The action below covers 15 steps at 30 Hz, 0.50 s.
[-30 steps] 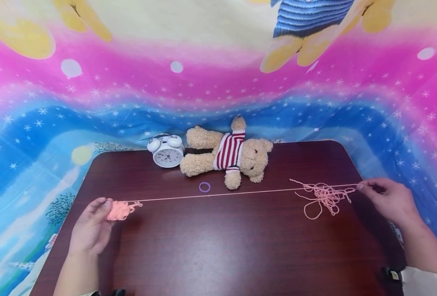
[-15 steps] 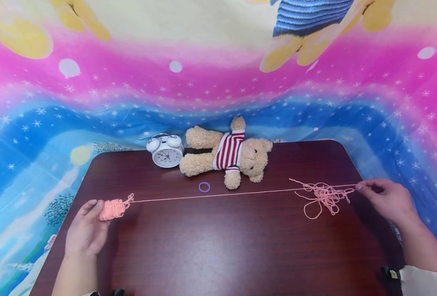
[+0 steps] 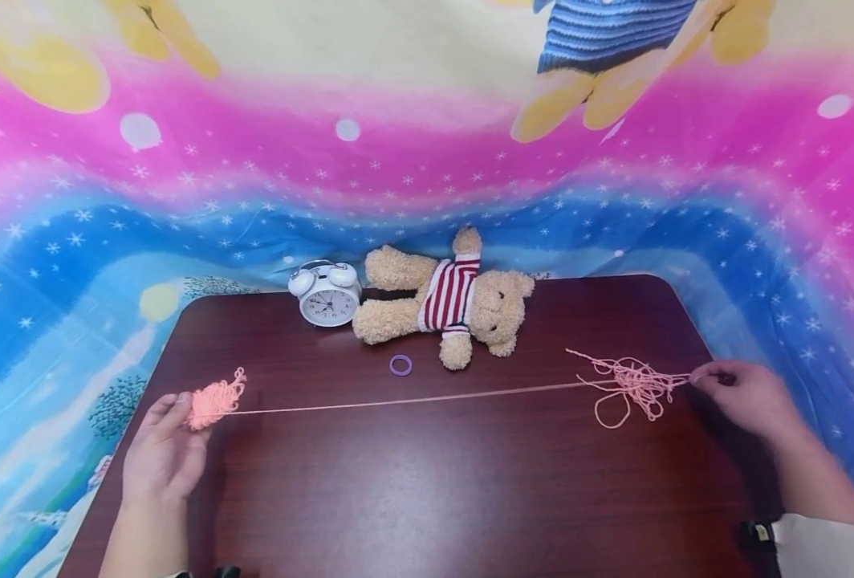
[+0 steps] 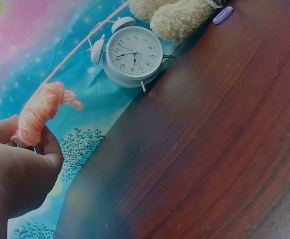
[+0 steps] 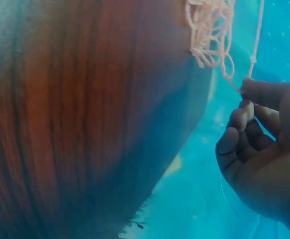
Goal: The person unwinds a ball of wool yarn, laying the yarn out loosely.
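Observation:
My left hand (image 3: 161,453) grips one end of a wound bundle of peach yarn (image 3: 213,404) over the table's left side. In the left wrist view, thumb and fingers pinch the base of that bundle (image 4: 39,115). A taut yarn strand (image 3: 405,400) runs from it across the table to the right. Near the right edge lies a loose yarn tangle (image 3: 642,384), which the strand crosses or meets. Just beyond it my right hand (image 3: 748,401) pinches the yarn between thumb and forefinger, and the right wrist view shows the other fingers (image 5: 228,142) curled.
A white alarm clock (image 3: 329,301) stands at the table's back edge. Beside it a teddy bear (image 3: 450,297) in a striped shirt lies on its back. A purple ring (image 3: 400,365) lies in front, close behind the strand. Printed cloth (image 3: 427,172) surrounds the dark wooden table (image 3: 427,498).
My left hand has shifted left and the bundle has tilted, its loose loops rising. The strand now sits lower, leaving the bundle's underside. My right hand has moved slightly down and left.

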{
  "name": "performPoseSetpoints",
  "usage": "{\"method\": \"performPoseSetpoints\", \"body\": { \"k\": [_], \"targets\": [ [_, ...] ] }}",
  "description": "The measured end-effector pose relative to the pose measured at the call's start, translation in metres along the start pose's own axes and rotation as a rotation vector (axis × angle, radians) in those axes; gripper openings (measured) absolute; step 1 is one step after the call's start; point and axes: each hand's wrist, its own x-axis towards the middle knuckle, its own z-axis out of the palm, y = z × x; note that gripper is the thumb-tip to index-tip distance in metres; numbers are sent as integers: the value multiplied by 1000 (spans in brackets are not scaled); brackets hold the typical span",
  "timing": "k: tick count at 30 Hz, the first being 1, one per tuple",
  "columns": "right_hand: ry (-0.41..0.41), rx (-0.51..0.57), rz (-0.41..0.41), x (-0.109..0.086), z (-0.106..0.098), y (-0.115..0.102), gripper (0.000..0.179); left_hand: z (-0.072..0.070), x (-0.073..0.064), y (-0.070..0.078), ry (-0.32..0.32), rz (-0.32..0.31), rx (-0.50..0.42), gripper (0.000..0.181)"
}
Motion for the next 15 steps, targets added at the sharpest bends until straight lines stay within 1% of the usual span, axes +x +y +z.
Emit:
{"method": "performPoseSetpoints", "body": {
  "k": [3,6,11,15],
  "targets": [
    [-14,2,-44,2,9,-1,18,1,1,-5,-51,2,-3,24],
    [-8,-5,-76,4,18,-7,14,1,0,-9,-82,0,8,22],
    [-28,-4,-97,7,27,-15,14,3,0,-15,-87,3,41,21],
    [-42,11,-108,8,27,-18,14,6,1,-19,-91,0,54,22]
  ]
}}
